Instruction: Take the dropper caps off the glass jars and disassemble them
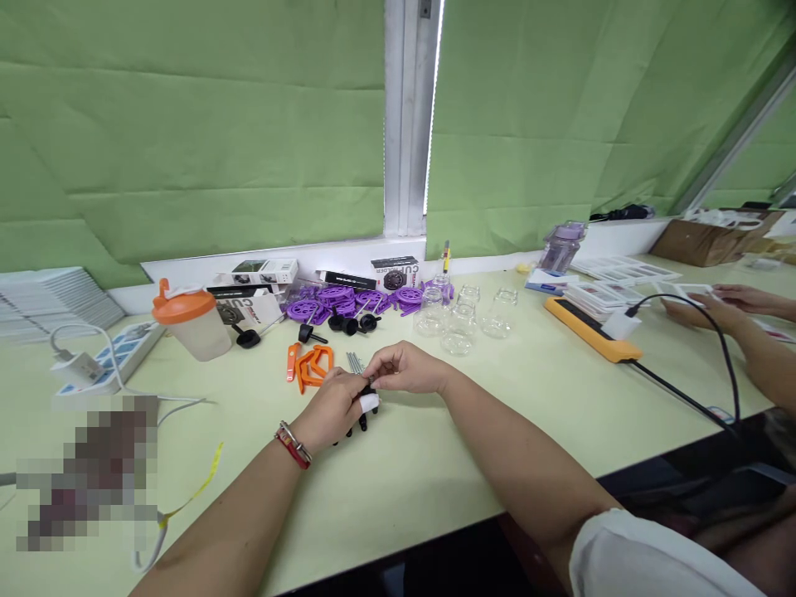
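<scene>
My left hand (332, 406), with a white wrap on its thumb and a bracelet at the wrist, is closed over several small black parts (364, 421) on the table. My right hand (407, 369) meets it with fingers pinched together. Something small and dark lies at the meeting fingertips, mostly covered, so its kind cannot be told. Just behind the hands lie thin silver metal rods (354, 362). To their left are orange plastic clips (316, 365). Black cup-shaped pieces with stems (345, 323) sit farther back, in front of a heap of purple plastic wheel-like parts (329, 303).
Clear glass vessels (460, 336) stand behind my right hand. Cup holder boxes (249, 305) and an orange-lidded cup (202, 332) are back left. A yellow power strip (588, 332) lies right, near another person's hands (706, 311). A white power strip (128, 356) sits left.
</scene>
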Action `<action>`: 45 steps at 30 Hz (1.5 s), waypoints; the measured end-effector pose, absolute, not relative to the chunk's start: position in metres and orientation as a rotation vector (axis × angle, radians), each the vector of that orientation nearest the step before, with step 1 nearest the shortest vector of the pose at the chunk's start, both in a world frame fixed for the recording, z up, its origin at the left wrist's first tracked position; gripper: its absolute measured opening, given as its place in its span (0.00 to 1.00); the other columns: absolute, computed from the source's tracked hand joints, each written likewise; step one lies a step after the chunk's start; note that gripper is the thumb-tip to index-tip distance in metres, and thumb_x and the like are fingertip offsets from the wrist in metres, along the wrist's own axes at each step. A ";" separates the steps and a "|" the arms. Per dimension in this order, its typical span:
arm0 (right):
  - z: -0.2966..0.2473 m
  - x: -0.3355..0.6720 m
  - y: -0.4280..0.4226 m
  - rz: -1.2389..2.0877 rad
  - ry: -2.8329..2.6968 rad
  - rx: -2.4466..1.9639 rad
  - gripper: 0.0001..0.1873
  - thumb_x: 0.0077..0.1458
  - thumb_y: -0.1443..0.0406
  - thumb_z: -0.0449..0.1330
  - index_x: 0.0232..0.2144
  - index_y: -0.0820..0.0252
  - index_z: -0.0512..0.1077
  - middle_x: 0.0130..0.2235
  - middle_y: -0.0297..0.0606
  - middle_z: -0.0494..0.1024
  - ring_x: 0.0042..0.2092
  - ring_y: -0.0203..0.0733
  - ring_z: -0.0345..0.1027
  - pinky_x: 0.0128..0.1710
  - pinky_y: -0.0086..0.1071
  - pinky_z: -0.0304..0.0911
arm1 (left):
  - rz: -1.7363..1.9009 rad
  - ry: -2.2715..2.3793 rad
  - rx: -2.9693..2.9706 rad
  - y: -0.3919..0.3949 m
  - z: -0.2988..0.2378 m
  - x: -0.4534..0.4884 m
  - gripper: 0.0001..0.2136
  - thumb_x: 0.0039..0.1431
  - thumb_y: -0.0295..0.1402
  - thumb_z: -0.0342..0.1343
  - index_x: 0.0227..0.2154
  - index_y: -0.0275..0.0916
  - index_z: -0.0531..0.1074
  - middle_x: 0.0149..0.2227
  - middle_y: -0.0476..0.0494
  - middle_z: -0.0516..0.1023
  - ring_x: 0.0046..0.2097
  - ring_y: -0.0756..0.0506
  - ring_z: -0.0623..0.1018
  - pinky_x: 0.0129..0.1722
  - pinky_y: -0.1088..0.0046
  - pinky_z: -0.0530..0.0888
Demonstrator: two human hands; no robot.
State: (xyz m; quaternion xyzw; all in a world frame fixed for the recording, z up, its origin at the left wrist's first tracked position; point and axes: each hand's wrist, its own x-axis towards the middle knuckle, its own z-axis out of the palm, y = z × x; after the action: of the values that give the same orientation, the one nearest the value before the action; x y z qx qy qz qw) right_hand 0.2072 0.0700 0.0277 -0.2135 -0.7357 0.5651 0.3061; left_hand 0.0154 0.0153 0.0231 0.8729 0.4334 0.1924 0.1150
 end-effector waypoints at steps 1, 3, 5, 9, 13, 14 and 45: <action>0.027 0.207 0.070 1.465 -1.975 -0.578 0.16 0.42 0.61 0.69 0.34 0.65 0.77 0.28 0.34 0.74 0.28 0.31 0.64 0.31 0.29 0.61 | 0.558 1.274 2.553 0.015 0.023 0.015 0.09 0.61 0.35 0.49 0.27 0.39 0.68 0.26 0.47 0.70 0.33 0.45 0.67 0.38 0.67 0.65; 0.027 0.207 0.071 1.416 -2.003 -0.588 0.16 0.41 0.60 0.69 0.33 0.65 0.78 0.29 0.35 0.75 0.29 0.32 0.64 0.31 0.30 0.62 | 0.561 1.277 2.549 0.015 0.023 0.015 0.09 0.61 0.35 0.49 0.28 0.38 0.69 0.26 0.47 0.71 0.34 0.45 0.68 0.38 0.67 0.65; 0.028 0.208 0.071 1.387 -2.022 -0.574 0.16 0.40 0.60 0.69 0.32 0.64 0.78 0.31 0.36 0.76 0.30 0.34 0.66 0.33 0.31 0.64 | 0.574 1.267 2.552 0.015 0.022 0.015 0.09 0.61 0.36 0.49 0.29 0.38 0.69 0.26 0.47 0.71 0.35 0.44 0.68 0.38 0.67 0.65; 0.028 0.210 0.073 1.329 -2.064 -0.581 0.15 0.39 0.60 0.70 0.30 0.63 0.80 0.33 0.38 0.76 0.33 0.35 0.68 0.33 0.30 0.63 | 0.575 1.237 2.565 0.016 0.022 0.016 0.10 0.62 0.34 0.48 0.26 0.39 0.67 0.25 0.48 0.71 0.31 0.47 0.67 0.39 0.68 0.64; 0.027 0.212 0.075 1.309 -2.103 -0.604 0.14 0.39 0.59 0.70 0.27 0.63 0.79 0.32 0.38 0.76 0.32 0.35 0.68 0.33 0.29 0.62 | 0.554 1.253 2.559 0.017 0.022 0.016 0.11 0.62 0.33 0.46 0.24 0.39 0.66 0.22 0.50 0.69 0.30 0.48 0.67 0.39 0.67 0.64; 0.027 0.212 0.075 1.312 -2.106 -0.603 0.14 0.39 0.59 0.70 0.26 0.63 0.79 0.32 0.38 0.76 0.32 0.35 0.68 0.33 0.30 0.63 | 0.547 1.254 2.557 0.017 0.022 0.016 0.11 0.62 0.32 0.46 0.25 0.38 0.66 0.23 0.50 0.69 0.30 0.47 0.67 0.40 0.67 0.64; 0.001 0.181 0.067 1.374 -1.904 -1.372 0.03 0.46 0.71 0.59 0.25 0.60 0.67 0.15 0.29 0.69 0.18 0.33 0.65 0.18 0.25 0.61 | -0.057 1.599 2.144 0.017 0.056 -0.045 0.32 0.29 0.50 0.65 0.40 0.39 0.69 0.29 0.49 0.71 0.28 0.46 0.71 0.24 0.74 0.63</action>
State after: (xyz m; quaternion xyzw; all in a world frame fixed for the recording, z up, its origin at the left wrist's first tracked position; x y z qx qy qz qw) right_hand 0.1809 0.0672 0.0010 -0.4932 -0.6847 0.4941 0.2096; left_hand -0.0449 0.0166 0.0557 0.7797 0.5815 -0.0206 0.2313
